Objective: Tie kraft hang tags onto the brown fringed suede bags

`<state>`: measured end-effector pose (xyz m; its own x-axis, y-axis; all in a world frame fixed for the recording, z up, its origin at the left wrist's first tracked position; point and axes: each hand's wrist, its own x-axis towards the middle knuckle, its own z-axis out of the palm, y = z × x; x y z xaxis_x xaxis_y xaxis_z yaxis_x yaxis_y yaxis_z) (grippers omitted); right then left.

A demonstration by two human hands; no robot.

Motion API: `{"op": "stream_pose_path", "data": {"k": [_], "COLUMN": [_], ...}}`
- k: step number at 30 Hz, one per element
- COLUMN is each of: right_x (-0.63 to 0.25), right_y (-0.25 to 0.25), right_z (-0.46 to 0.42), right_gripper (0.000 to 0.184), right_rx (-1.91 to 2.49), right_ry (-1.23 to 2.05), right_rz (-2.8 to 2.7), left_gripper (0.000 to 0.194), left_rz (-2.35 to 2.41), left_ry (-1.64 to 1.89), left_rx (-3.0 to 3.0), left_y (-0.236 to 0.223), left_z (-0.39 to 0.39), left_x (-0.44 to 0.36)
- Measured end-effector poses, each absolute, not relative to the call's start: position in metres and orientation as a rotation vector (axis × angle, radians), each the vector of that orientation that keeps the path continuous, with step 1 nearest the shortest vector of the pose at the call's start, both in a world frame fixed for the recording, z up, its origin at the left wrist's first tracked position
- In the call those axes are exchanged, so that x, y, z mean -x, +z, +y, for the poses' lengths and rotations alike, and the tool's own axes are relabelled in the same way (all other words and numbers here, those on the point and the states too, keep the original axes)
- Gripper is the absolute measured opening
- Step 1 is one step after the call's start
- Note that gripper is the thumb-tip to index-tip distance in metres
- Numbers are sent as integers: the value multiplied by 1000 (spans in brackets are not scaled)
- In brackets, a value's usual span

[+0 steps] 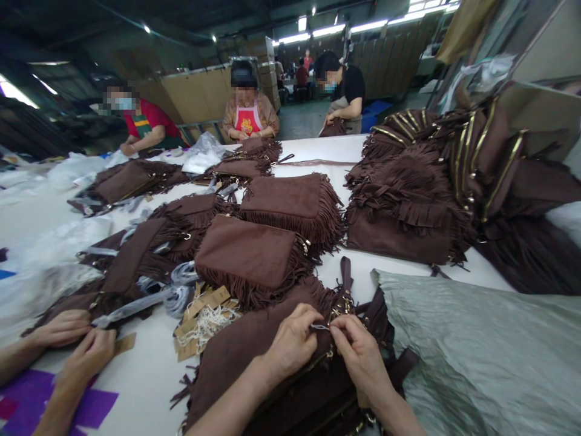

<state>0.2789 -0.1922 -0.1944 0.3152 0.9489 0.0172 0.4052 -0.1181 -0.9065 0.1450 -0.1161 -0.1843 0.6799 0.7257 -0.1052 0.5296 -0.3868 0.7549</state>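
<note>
A brown fringed bag point(236, 357) lies on the table right in front of me, gold hardware and a strap at its upper right. Over that corner my left hand point(294, 340) pinches one end of a thin pale string point(319, 327). The other end runs to the closed fingertips of my right hand point(359, 350). Below my right palm a bit of tan card point(362, 398) peeks out, partly hidden. To the left of the bag lies a pile of tan tags point(193, 330) with white strings point(213, 321).
More fringed bags point(247, 249) lie ahead, and a tall heap of them point(403, 230) stands at right. Greenish plastic sheeting point(481, 351) covers the right side. At left, a co-worker's hands point(91, 348) handle a wrapped strap point(131, 307). Several people work across the table.
</note>
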Motion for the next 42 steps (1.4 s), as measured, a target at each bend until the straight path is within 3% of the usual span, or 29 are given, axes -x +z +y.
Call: {"op": "stream_pose_path", "data": {"k": [8,17,29,38,42], "right_x": [-292,-289,-288,-293,-296], "right_y": [-206,-236,-246,-245,-240], "right_z": [-223,-250,-258,-267,-267], "right_gripper": [18,22,22,34,34], "right_rx": [1763,1897,1891,1952,1964], "right_ry": [555,271,416,546,652], "right_rz": [-1187,-1212,-1166,-926,-864], "left_gripper": [14,14,22,17,13], "left_rz": [1106,1131,941,1014,1091], "left_ry": [106,201,-70,331,484], "left_rx": [-2228,-2164,-2549,-2199,-1745], "left_y": [-194,-197,-197,-190,-185], "left_z": [-114,-112,-114,-115,-117], "left_x": [-153,-151,-156,-151,-157]}}
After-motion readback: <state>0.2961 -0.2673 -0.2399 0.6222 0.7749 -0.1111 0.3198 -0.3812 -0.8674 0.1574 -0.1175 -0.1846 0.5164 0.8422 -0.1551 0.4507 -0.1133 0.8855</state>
